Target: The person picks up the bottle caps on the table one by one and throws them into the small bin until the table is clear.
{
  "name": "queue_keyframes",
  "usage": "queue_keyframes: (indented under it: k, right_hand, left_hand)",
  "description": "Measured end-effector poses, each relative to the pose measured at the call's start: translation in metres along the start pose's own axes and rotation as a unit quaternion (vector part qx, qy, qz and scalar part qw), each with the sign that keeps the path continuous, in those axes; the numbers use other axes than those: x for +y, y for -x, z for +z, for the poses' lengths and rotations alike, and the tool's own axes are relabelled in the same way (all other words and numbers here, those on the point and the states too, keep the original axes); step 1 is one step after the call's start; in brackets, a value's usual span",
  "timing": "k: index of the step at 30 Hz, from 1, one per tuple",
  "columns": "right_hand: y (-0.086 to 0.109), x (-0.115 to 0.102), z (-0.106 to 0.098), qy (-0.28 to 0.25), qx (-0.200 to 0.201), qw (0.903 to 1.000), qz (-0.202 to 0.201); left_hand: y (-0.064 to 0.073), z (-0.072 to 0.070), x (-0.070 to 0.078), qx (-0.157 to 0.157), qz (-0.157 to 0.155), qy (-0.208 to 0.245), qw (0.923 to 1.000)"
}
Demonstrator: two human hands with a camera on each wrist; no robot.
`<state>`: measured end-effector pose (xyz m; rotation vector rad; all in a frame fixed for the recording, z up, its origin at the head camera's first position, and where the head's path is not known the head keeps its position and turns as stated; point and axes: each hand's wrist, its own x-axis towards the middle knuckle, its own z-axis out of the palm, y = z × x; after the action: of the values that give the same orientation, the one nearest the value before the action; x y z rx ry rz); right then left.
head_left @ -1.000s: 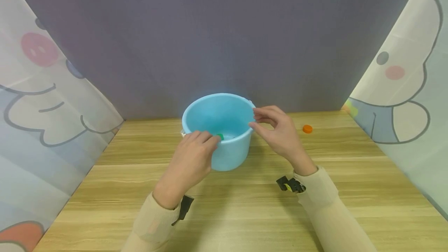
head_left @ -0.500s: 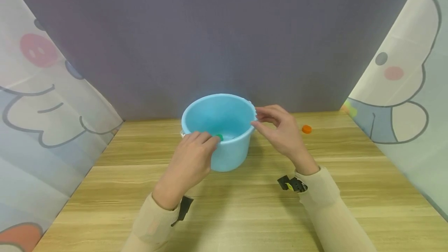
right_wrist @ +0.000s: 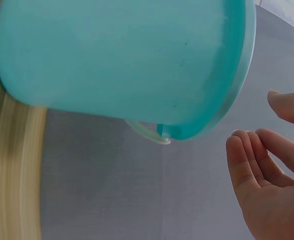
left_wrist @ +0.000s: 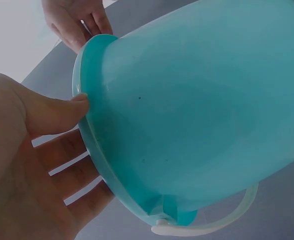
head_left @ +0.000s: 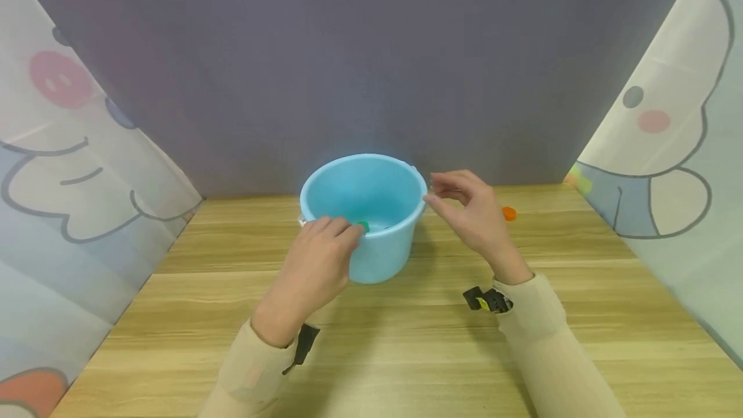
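Observation:
A light blue bucket [head_left: 383, 257] stands on the table near the back wall. My left hand [head_left: 316, 263] grips its near rim, and the left wrist view shows the thumb outside with the fingers reaching over the edge. Just off the right side of the rim is my right hand [head_left: 473, 218]. Its fingers are bent loosely, thumb apart, and the right wrist view shows nothing between them. A small green object [head_left: 364, 226] lies inside the bucket, partly hidden behind the left fingers. The bucket's white handle [left_wrist: 207, 229] hangs down along its side.
An orange cap [head_left: 509, 213] lies on the wooden table [head_left: 406, 353] to the right, beyond my right hand. A grey panel [head_left: 371, 63] rises behind the bucket. Cartoon-printed sheets [head_left: 667, 205] flank both sides.
My right hand has moved a little rightward, away from the bucket's rim. The left hand stays on the near rim, and the bucket has hardly moved.

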<state>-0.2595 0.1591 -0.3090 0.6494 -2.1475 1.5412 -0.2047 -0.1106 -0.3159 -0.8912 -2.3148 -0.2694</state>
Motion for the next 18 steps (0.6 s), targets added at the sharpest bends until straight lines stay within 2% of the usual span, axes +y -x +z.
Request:
queue_keyframes:
  k: [8, 18]
  right_hand:
    - [-0.005, 0.009, -0.01, 0.019, 0.001, 0.9998, 0.003]
    - [-0.009, 0.013, -0.026, 0.072, 0.003, 0.9974, 0.001]
  left_hand:
    - [0.0, -0.001, 0.0, -0.001, 0.0, -0.003, 1.0]
    - [-0.001, -0.002, 0.001, -0.007, -0.004, 0.001, 1.0]
